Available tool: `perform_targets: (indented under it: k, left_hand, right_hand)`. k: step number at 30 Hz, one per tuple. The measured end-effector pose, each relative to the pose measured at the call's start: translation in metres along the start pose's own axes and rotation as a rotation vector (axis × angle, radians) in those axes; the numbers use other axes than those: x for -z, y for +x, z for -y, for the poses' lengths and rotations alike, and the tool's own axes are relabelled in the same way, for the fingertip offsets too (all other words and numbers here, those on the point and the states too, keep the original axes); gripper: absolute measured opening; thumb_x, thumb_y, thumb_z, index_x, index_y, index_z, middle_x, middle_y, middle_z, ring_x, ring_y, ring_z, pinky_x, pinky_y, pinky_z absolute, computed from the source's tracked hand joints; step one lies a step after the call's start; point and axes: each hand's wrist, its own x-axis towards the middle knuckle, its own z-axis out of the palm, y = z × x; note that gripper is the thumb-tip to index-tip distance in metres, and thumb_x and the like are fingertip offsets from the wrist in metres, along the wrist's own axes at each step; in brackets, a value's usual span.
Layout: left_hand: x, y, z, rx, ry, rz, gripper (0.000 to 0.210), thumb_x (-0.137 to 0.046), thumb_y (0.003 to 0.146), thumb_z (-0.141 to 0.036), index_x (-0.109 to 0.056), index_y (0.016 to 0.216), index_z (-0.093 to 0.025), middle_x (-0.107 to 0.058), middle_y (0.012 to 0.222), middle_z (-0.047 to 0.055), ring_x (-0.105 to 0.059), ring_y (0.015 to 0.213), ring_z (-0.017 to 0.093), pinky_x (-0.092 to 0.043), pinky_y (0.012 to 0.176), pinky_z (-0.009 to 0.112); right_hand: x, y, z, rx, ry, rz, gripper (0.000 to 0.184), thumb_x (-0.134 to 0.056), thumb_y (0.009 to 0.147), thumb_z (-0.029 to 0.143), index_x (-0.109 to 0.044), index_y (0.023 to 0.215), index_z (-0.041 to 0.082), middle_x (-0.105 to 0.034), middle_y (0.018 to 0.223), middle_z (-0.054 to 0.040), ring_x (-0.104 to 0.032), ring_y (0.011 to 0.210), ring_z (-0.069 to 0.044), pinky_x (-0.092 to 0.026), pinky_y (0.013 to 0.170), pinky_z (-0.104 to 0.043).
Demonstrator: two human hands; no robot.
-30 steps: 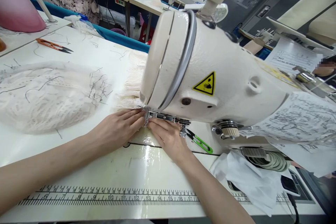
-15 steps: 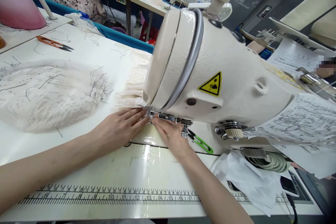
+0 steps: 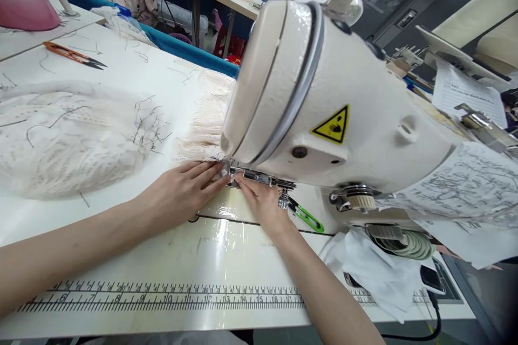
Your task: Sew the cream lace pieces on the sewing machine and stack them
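Lace (image 3: 205, 124) at frame centre has crept farther under the machine head (image 3: 279, 86); guide it evenly beneath the flat, outstretched left hand (image 3: 184, 188), the right hand's (image 3: 265, 199) grip being hidden, fingertips clear of moving parts.

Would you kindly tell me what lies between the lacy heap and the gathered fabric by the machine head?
In the head view, white tabletop lies between the lacy heap and the gathered fabric, with dark threads at the heap's facing edge.

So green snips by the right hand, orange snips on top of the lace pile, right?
No, the head view shows the orange snips on the table beyond the lace pile, not on it; the green snips do lie by the right hand.
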Motion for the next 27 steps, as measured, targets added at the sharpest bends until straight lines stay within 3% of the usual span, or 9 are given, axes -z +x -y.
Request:
perform_targets:
  k: [4, 9, 13, 18, 27]
  left_hand:
    - [0.0, 0.002, -0.003, 0.016, 0.011, -0.066, 0.043, -0.042, 0.09, -0.004, -0.065, 0.126, -0.009, -0.069, 0.125, 0.016, -0.061, 0.118, 0.029, -0.048, 0.101, 0.041]
    - [0.002, 0.004, -0.005, -0.014, 0.034, -0.097, 0.044, -0.04, 0.084, 0.002, -0.071, 0.113, -0.008, -0.071, 0.118, 0.014, -0.064, 0.107, 0.025, -0.049, 0.097, 0.036]
    - [0.0, 0.001, -0.004, 0.001, 0.044, -0.098, 0.047, -0.038, 0.085, 0.001, -0.069, 0.119, -0.006, -0.071, 0.121, 0.014, -0.062, 0.114, 0.026, -0.045, 0.104, 0.039]
    - [-0.004, -0.003, -0.003, 0.019, -0.015, -0.064, 0.05, -0.04, 0.088, -0.003, -0.063, 0.131, -0.012, -0.071, 0.126, 0.01, -0.059, 0.123, 0.024, -0.039, 0.112, 0.038]
    - [-0.005, -0.002, -0.004, 0.01, -0.024, -0.118, 0.046, -0.039, 0.091, -0.005, -0.062, 0.131, -0.008, -0.07, 0.126, 0.012, -0.06, 0.123, 0.024, -0.037, 0.115, 0.038]
  right_hand:
    - [0.004, -0.001, 0.003, 0.034, -0.027, 0.005, 0.023, -0.054, 0.101, 0.027, -0.075, 0.111, 0.028, -0.079, 0.103, -0.0015, -0.075, 0.088, -0.016, -0.059, 0.08, -0.025]
    - [0.016, -0.005, 0.014, 0.131, -0.158, -0.075, 0.021, -0.06, 0.099, 0.035, -0.074, 0.113, 0.028, -0.079, 0.096, -0.0002, -0.073, 0.076, -0.014, -0.056, 0.079, -0.028]
    - [0.021, -0.005, 0.019, 0.148, -0.222, -0.095, 0.022, -0.061, 0.099, 0.037, -0.074, 0.114, 0.028, -0.079, 0.098, 0.0001, -0.073, 0.075, -0.014, -0.054, 0.075, -0.028]
    - [0.02, -0.005, 0.017, 0.162, -0.211, -0.101, 0.022, -0.06, 0.099, 0.036, -0.074, 0.115, 0.027, -0.079, 0.103, 0.0013, -0.075, 0.085, -0.015, -0.053, 0.071, -0.027]
    - [0.018, -0.008, 0.016, 0.107, -0.144, -0.053, 0.024, -0.056, 0.102, 0.034, -0.072, 0.118, 0.029, -0.078, 0.106, 0.0004, -0.074, 0.091, -0.015, -0.054, 0.087, -0.028]
